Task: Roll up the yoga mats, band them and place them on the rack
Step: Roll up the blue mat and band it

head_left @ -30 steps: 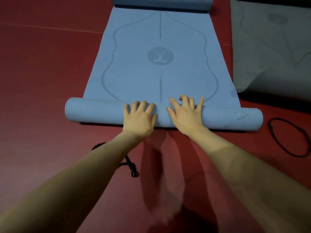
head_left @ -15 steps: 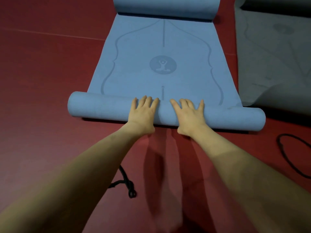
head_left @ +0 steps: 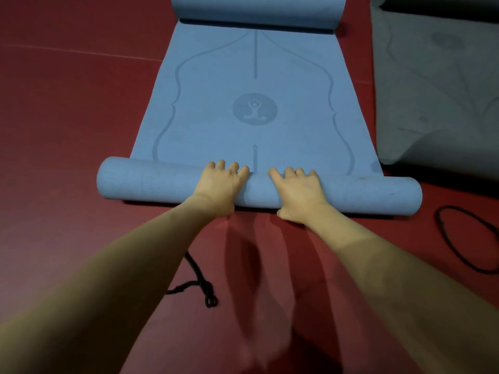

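Note:
A blue yoga mat lies on the red floor, printed with a seated figure emblem. Its near end is wound into a roll lying across the view. Both of my hands sit side by side on the middle of that roll. My left hand has its fingers bent over the roll's far side. My right hand lies the same way, with its thumb low on the near side. The mat's far end curls up at the top of the view.
A grey yoga mat lies unrolled to the right, its near corner lifted. A black band loop rests on the floor at the right, by the roll's end. Another black cord lies on the floor under my left forearm.
The roll has moved away from me along the mat and grown thicker. My fingers went from spread flat to bent over the roll's top.

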Demonstrator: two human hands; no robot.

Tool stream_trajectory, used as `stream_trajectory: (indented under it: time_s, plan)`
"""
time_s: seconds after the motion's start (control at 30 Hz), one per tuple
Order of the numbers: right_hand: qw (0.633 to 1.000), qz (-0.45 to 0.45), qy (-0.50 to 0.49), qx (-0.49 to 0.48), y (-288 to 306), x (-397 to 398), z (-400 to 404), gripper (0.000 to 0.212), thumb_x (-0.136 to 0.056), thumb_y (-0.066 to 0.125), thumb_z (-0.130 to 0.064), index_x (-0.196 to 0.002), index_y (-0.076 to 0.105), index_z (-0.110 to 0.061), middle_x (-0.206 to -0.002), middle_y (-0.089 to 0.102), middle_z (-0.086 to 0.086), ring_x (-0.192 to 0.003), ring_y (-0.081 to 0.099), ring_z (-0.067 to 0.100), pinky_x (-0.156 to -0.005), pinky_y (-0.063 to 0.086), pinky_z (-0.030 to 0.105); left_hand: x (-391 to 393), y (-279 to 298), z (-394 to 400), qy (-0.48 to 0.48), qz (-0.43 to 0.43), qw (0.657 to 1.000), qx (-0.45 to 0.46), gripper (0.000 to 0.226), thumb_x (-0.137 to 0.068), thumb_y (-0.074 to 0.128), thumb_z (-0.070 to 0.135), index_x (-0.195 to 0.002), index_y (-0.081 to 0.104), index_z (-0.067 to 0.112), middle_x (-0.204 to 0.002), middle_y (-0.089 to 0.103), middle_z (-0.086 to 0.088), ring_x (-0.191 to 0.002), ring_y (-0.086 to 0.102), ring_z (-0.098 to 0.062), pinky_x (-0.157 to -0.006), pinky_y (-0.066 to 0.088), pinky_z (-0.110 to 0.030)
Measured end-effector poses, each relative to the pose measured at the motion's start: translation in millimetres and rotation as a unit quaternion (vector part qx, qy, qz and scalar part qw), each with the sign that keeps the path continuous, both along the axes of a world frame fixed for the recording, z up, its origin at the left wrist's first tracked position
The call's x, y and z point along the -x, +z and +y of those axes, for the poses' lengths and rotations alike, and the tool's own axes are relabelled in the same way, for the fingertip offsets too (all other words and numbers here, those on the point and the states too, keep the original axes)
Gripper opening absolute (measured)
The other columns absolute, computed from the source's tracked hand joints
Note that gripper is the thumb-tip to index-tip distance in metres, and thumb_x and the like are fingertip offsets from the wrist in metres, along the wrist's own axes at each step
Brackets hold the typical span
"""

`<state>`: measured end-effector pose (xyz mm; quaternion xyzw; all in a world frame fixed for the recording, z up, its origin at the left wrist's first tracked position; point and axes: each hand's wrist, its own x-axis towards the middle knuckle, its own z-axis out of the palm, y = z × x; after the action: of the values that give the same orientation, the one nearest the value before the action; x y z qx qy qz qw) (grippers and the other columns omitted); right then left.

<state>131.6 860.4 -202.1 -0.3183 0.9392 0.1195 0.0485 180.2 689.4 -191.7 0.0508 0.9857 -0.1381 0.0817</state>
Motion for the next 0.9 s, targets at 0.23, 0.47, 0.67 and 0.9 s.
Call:
stream_trajectory:
  time_s: [0.23,0.47,0.67,0.9]
  plan:
    - [0.998,-0.014,0.058,-0.015,9.3,-45.8,13.9,0.075,-0.069,0.068,-0.041,-0.131,0.033,-0.019,-0.112,0.055,0.008,-0.099,0.055,0.027,-0.072,0.038,0.034,-54.9,5.1,10.3,-0.010,-0.016,1.000,-0.019,0.060,-0.073,0.067,0.027,-0.123,0.036,0.016,-0.113,0.051,-0.001,-0.102,0.051,-0.025,-0.072,0.030,-0.032]
    - [0.994,-0.063,0.081,-0.029,20.0,-88.3,23.1,0.075,-0.068,0.072,-0.046,-0.127,0.034,-0.018,-0.110,0.056,0.007,-0.099,0.056,0.026,-0.067,0.035,0.031,-106.9,4.0,13.2,-0.027,-0.015,0.998,-0.047,0.081,-0.072,0.068,0.044,-0.135,0.022,0.022,-0.115,0.052,0.000,-0.102,0.052,-0.023,-0.081,0.038,-0.033]
    - [0.984,-0.132,0.109,-0.044,31.4,-108.7,35.1,0.073,-0.064,0.072,-0.052,-0.120,0.036,-0.020,-0.104,0.059,0.006,-0.096,0.059,0.028,-0.066,0.034,0.031,-130.8,8.6,12.8,-0.043,-0.064,0.990,-0.122,0.081,-0.063,0.070,0.064,-0.123,0.034,0.025,-0.108,0.060,0.001,-0.098,0.058,-0.024,-0.075,0.042,-0.032]
    - [0.971,-0.232,0.065,0.005,30.1,-101.5,36.2,0.090,-0.055,0.074,-0.041,-0.133,0.030,-0.028,-0.116,0.053,0.000,-0.099,0.055,0.024,-0.078,0.039,0.035,-124.4,17.9,-2.8,0.008,-0.177,0.944,-0.280,0.078,-0.062,0.078,0.059,-0.127,0.043,0.035,-0.117,0.043,0.009,-0.100,0.056,-0.018,-0.088,0.048,-0.039]
